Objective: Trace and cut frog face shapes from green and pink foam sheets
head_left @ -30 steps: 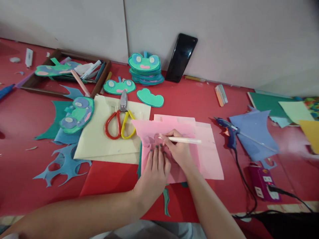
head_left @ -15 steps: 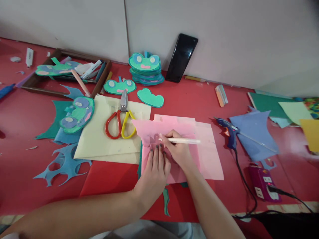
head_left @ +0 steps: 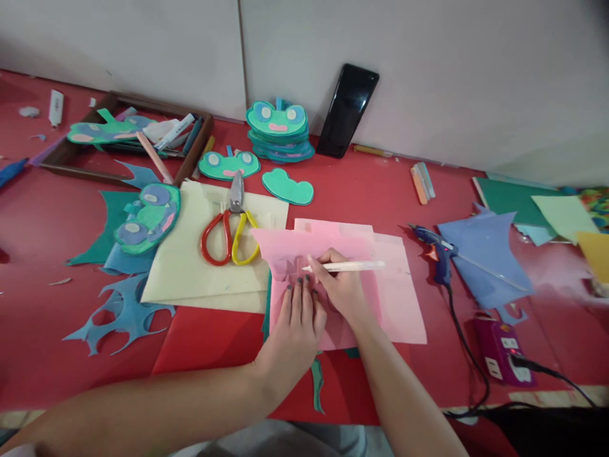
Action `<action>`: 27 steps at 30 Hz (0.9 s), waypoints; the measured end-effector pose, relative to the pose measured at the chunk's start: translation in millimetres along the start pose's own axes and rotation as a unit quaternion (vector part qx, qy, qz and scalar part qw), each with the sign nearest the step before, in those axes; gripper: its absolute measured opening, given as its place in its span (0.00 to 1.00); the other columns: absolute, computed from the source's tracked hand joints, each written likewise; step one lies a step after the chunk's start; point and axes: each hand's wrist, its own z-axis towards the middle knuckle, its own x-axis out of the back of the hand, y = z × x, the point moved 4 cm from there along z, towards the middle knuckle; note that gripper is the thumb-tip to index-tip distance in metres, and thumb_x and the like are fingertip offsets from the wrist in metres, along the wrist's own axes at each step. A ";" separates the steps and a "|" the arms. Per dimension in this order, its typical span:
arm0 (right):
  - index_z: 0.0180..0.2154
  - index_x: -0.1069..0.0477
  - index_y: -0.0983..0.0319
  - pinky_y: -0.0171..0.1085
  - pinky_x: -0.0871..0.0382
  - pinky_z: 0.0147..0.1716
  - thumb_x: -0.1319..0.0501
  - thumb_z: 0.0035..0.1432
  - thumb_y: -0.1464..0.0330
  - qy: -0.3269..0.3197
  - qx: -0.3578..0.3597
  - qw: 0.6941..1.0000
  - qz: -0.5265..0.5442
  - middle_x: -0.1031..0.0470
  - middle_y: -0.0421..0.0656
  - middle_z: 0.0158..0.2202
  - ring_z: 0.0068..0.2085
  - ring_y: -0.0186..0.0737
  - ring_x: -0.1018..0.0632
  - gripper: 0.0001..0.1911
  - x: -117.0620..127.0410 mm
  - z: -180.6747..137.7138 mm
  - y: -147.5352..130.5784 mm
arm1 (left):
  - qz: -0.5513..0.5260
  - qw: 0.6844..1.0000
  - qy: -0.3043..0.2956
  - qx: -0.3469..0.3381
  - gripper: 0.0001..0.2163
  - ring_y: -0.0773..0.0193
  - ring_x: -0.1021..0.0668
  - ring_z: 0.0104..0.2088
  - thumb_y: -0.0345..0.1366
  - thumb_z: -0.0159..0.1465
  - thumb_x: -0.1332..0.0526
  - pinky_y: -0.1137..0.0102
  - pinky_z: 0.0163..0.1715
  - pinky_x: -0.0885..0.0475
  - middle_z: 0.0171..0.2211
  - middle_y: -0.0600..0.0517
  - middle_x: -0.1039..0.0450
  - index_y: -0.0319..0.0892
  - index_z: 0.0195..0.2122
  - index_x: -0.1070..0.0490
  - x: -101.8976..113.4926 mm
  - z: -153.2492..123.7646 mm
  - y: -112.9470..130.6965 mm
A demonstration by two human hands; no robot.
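My right hand (head_left: 343,287) grips a slim white pen (head_left: 359,266), its tip down at the pink felt sheets (head_left: 402,298) in front of me. Flat on the same pink sheets lies my left hand (head_left: 297,317), fingers stretched, fingertips just below the pen tip. Beneath those fingertips a small pink piece or outline is partly hidden. Scissors (head_left: 236,203) with one red and one yellow handle rest on cream felt sheets (head_left: 181,273) to the left. Green frog-face cutouts (head_left: 277,120) are stacked at the back, near a plain green cutout (head_left: 288,188).
A wooden frame tray (head_left: 200,136) holds pens and a felt face. A black phone (head_left: 347,111) leans on the wall. To the right are a glue gun (head_left: 440,254), blue felt (head_left: 490,254) and a purple power strip (head_left: 504,352) with cables. Blue felt scraps (head_left: 126,314) lie left.
The pen's rear end has risen slightly and its tip has shifted a little in my right hand. My left hand stays put. A pale blur at the far right edge has changed.
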 end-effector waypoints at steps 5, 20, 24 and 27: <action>0.25 0.39 0.60 0.30 0.38 0.24 0.43 0.58 0.61 -0.004 -0.004 1.000 0.000 0.36 0.35 0.21 0.24 0.31 0.33 0.12 -0.3 0.0 2.5 | -0.003 1.000 -0.004 -0.003 0.16 0.46 0.34 0.56 0.29 0.61 0.53 0.57 0.54 0.35 0.55 0.31 0.37 0.29 0.49 0.37 0.8 -0.9 0.3; 0.22 0.44 0.59 0.31 0.41 0.22 0.45 0.58 0.62 0.006 0.015 0.999 -0.031 0.42 0.34 0.18 0.21 0.31 0.38 0.15 1.2 0.6 1.9 | 0.005 1.000 -0.009 -0.002 0.16 0.46 0.35 0.56 0.29 0.62 0.53 0.58 0.54 0.34 0.55 0.31 0.38 0.29 0.49 0.37 0.0 0.1 -0.3; 0.23 0.42 0.59 0.31 0.41 0.22 0.45 0.58 0.62 -0.007 0.013 0.999 -0.035 0.41 0.35 0.19 0.22 0.32 0.37 0.14 0.9 -0.4 2.0 | 0.005 1.000 -0.008 -0.002 0.16 0.47 0.34 0.56 0.29 0.62 0.54 0.58 0.54 0.34 0.55 0.32 0.36 0.30 0.49 0.37 0.1 -0.2 -0.1; 0.22 0.44 0.59 0.31 0.43 0.22 0.45 0.58 0.63 -0.005 0.023 0.999 -0.047 0.44 0.34 0.19 0.22 0.31 0.39 0.15 1.5 -0.6 1.9 | 0.003 1.000 -0.007 0.000 0.16 0.47 0.34 0.56 0.29 0.62 0.54 0.58 0.54 0.34 0.55 0.31 0.37 0.30 0.49 0.37 0.1 -0.5 0.0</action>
